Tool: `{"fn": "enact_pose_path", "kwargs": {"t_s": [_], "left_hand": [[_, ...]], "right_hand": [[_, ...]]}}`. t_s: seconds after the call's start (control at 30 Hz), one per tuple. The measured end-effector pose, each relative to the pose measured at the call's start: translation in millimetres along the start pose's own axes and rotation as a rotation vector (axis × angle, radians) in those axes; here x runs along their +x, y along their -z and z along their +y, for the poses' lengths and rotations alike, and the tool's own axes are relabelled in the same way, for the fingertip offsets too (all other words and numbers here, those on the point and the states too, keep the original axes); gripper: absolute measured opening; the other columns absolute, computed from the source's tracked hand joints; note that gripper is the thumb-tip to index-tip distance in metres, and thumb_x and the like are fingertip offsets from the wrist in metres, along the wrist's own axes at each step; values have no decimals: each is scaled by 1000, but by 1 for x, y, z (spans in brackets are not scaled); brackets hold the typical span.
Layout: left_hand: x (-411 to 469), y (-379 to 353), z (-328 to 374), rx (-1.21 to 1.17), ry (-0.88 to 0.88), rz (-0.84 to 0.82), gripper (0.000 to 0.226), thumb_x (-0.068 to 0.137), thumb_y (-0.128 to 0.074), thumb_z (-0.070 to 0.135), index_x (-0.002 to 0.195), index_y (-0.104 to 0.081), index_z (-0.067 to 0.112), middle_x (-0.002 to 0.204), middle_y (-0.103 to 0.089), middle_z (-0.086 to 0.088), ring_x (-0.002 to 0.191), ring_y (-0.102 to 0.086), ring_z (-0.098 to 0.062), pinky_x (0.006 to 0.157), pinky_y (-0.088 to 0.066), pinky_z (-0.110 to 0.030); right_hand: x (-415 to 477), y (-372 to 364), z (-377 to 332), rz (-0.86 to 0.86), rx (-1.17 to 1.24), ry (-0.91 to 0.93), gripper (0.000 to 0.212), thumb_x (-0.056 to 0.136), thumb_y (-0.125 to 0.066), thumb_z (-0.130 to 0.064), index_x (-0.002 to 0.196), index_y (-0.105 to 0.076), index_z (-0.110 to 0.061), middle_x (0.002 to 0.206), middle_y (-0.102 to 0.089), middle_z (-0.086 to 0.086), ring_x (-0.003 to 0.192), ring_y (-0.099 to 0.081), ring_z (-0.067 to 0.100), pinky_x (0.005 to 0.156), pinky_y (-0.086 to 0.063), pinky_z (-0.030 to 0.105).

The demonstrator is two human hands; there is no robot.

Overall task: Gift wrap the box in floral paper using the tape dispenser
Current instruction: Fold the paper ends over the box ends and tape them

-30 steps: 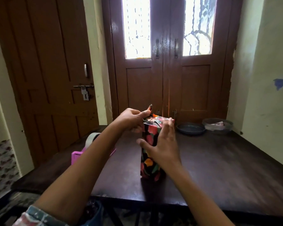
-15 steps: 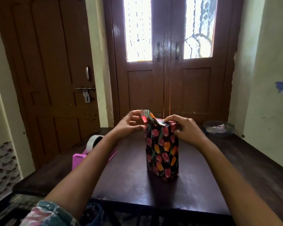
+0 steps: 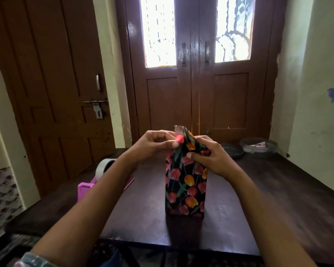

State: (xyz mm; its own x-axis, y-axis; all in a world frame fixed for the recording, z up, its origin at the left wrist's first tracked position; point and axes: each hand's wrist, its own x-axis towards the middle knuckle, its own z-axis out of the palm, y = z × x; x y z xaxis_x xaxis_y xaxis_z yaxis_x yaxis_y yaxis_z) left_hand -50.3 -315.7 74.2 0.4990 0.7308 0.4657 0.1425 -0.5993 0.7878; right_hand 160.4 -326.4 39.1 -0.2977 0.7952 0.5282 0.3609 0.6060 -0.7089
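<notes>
L hand (image 3: pixel 157 144) + R hand (image 3: pixel 212 158) pinch flap (image 3: pixel 184 134) (taped?) atop wrapped box (image 3: pixel 185 186).

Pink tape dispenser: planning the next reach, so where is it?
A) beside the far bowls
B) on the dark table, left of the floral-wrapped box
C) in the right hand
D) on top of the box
B: the pink plastic tape dispenser stands on the dark wooden table to the person's left of the upright floral-wrapped box, partly behind the left forearm.
</notes>
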Motion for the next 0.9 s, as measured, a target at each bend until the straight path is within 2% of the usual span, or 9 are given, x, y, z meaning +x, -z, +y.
{"fn": "enact_pose_path", "kwargs": {"t_s": [0.13,0.23,0.3,0.4,0.47,0.57,0.67,0.77,0.9], "left_hand": [[-2,8,24,-3,114,35,37,82,-54,36,104,-67,10,101,-69,-10,92,-67,-17,78,-55,-24],[6,8,44,298,127,-14,27,84,-61,30,95,-70,7,85,-70,-4,75,-66,-5,63,-51,-14],[14,7,51,380,119,63,14,84,-66,21,84,-70,8,80,-70,-5,74,-65,-10,65,-53,-18],[28,-1,48,496,89,172,16,83,-68,22,84,-70,7,78,-68,-3,74,-63,-13,67,-52,-25],[34,-10,42,792,-9,260,20,84,-66,31,86,-72,12,77,-63,8,73,-54,-5,67,-40,-23],[33,-18,33,1221,-245,378,27,86,-60,44,90,-74,20,94,-67,8,86,-54,-8,78,-35,-27],[29,-14,25,1091,-311,439,26,86,-61,42,86,-72,18,86,-68,6,79,-55,-5,71,-36,-21],[29,-10,23,756,-185,396,22,86,-63,37,77,-68,17,68,-60,14,63,-54,2,59,-40,-15],[23,-5,23,400,-89,440,35,94,-51,32,76,-65,7,65,-63,1,56,-61,-1,54,-42,-8]], "right_hand": [[8,-5,-1,-37,10,-3,31,82,-68,-19,111,-60,-25,117,-49,-6,108,-55,14,90,-51,30],[11,-9,-5,-31,-4,5,31,82,-68,-19,112,-60,-23,117,-49,-8,105,-55,10,86,-50,23],[11,-9,-6,-48,-1,-2,31,82,-68,-19,113,-60,-20,114,-49,-10,103,-56,8,82,-50,19],[11,-3,-9,-91,66,-63,29,82,-68,-19,110,-61,-20,112,-49,-13,100,-58,9,82,-53,22],[11,3,-9,-112,62,-91,30,81,-69,-21,110,-61,-20,113,-49,-12,101,-57,11,86,-53,28],[11,7,-7,-125,73,-119,34,81,-70,-24,113,-61,-20,115,-49,-13,105,-57,12,87,-53,29],[10,10,-6,-173,97,-103,33,78,-69,-35,111,-62,-29,120,-50,-9,108,-56,12,90,-52,30],[10,9,-13,-174,139,-125,30,78,-51,-52,101,-63,-37,118,-53,-7,107,-56,12,91,-50,30],[11,-1,-11,-38,190,-79,27,82,-46,-50,95,-65,-35,111,-60,-7,105,-60,15,92,-51,34]]}}
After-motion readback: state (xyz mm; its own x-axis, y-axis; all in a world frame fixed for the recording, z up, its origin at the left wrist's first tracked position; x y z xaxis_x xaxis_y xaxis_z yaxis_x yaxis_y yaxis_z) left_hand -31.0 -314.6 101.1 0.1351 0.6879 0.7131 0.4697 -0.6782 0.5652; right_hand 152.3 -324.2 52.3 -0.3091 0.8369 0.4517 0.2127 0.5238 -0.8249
